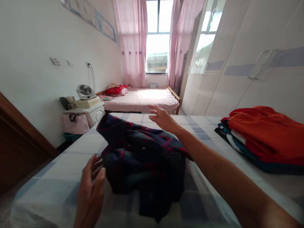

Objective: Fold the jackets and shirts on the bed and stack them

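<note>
A dark plaid shirt, navy and green with red lines, lies crumpled in the middle of the bed in front of me. Its collar points to the far left, and its lower part is blurred. At its left side is my left hand, fingers curved and apart, nearly touching the cloth; I cannot tell whether they touch it. My right arm reaches past the shirt's right side. Beyond the shirt, my right hand hovers above the bed with its fingers spread and nothing in them.
A pile of folded clothes, orange on top, rests at the right of the checked bed sheet. A second bed stands by the window. To the left are a nightstand with a fan and a pink bag. Wardrobes line the right.
</note>
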Motion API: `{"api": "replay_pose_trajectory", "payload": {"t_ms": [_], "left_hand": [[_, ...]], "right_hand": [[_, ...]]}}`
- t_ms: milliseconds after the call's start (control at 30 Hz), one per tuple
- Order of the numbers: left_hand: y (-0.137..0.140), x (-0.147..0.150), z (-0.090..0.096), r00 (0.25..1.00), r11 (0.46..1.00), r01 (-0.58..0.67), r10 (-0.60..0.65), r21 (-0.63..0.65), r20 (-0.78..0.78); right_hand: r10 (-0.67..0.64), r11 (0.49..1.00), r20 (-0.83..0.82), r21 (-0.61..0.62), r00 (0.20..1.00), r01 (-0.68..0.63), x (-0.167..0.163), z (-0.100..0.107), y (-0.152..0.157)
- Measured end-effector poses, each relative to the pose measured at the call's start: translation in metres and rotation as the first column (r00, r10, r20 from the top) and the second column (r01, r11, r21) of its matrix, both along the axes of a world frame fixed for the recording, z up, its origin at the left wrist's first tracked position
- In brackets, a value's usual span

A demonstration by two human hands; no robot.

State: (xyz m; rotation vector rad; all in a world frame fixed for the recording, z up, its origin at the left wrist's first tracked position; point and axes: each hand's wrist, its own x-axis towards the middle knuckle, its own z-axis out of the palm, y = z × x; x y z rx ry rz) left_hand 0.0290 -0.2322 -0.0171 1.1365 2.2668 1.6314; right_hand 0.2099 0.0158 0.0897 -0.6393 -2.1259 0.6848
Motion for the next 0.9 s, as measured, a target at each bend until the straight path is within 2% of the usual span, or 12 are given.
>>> {"api": "replay_pose_trajectory", "payload": {"t_ms": [67, 133, 200, 300, 367, 433, 533, 600, 667, 733, 833, 900], "left_hand": [[-0.008, -0.037, -0.01, 0.998, 0.996, -0.049, 0.046, -0.073, -0.05], [-0.014, -0.065, -0.014, 0.996, 0.974, -0.066, 0.05, -0.216, -0.078], [-0.015, -0.078, -0.016, 0.996, 0.951, -0.056, 0.031, -0.305, -0.085], [-0.008, -0.069, -0.016, 0.994, 0.945, 0.026, -0.06, -0.327, -0.092], [0.001, -0.052, -0.018, 0.981, 0.931, 0.11, -0.157, -0.349, -0.111], [0.01, -0.035, -0.023, 0.962, 0.916, 0.129, -0.208, -0.38, -0.176], [0.021, -0.023, -0.031, 0.924, 0.927, 0.087, -0.212, -0.365, -0.318], [0.026, -0.023, -0.031, 0.91, 0.934, 0.099, -0.225, -0.343, -0.35], [0.028, -0.025, -0.024, 0.933, 0.931, 0.131, -0.231, -0.34, -0.275], [0.027, -0.024, -0.009, 0.971, 0.93, 0.183, -0.221, -0.318, -0.087], [0.017, -0.016, 0.016, 0.95, 0.953, 0.275, -0.248, -0.13, 0.192], [0.007, -0.008, 0.026, 0.926, 0.954, 0.3, -0.291, 0.0, 0.242]], "right_hand": [[-0.136, 0.989, 0.046, -0.045, 0.99, 0.138, 0.03, -0.032, -0.002], [-0.312, 0.943, 0.148, -0.072, 0.938, 0.325, 0.071, -0.061, -0.005], [-0.414, 0.889, 0.262, -0.09, 0.872, 0.449, 0.114, -0.085, -0.01], [-0.349, 0.861, 0.391, -0.224, 0.851, 0.456, 0.159, -0.107, -0.022], [-0.286, 0.824, 0.429, -0.347, 0.857, 0.448, 0.173, -0.114, -0.032], [-0.244, 0.802, 0.44, -0.409, 0.864, 0.435, 0.174, -0.115, -0.043], [-0.157, 0.852, 0.384, -0.413, 0.91, 0.321, 0.158, -0.113, -0.059], [-0.137, 0.849, 0.326, -0.448, 0.936, 0.28, 0.142, -0.114, -0.067], [-0.156, 0.8, 0.266, -0.531, 0.951, 0.279, 0.127, -0.113, -0.07], [-0.159, 0.769, 0.169, -0.597, 0.973, 0.23, 0.118, -0.106, -0.068], [-0.239, 0.82, 0.019, -0.532, 0.971, 0.213, 0.12, -0.072, -0.055], [-0.392, 0.848, 0.003, -0.386, 0.92, 0.363, 0.132, -0.04, -0.042]]}}
